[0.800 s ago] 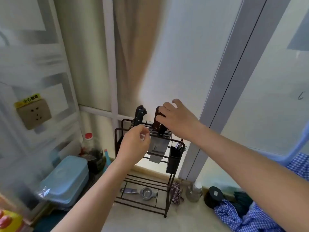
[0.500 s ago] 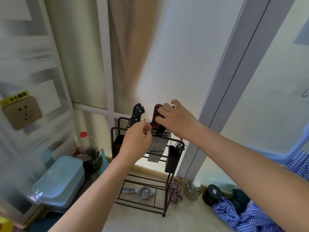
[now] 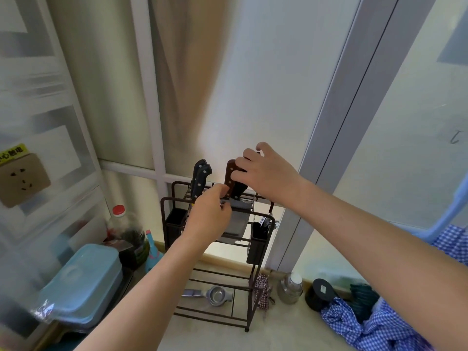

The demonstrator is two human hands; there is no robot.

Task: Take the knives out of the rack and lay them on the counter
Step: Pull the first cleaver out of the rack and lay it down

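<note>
A person's right hand [image 3: 266, 173] closes around the brown-handled cleaver [image 3: 231, 178] standing in a dark wire rack [image 3: 263, 217], while the left hand [image 3: 210, 216] pinches the rack's top rails beside two black-handled knives [image 3: 201, 179].

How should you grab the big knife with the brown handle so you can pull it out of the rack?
Grip the brown-handled knife by its handle, coming from above. The handle sticks up out of the rack while the wide blade hangs down inside the bars, so the handle is the only safe, free part. The right hand is already at the handle top; lifting straight up looks best.
</note>
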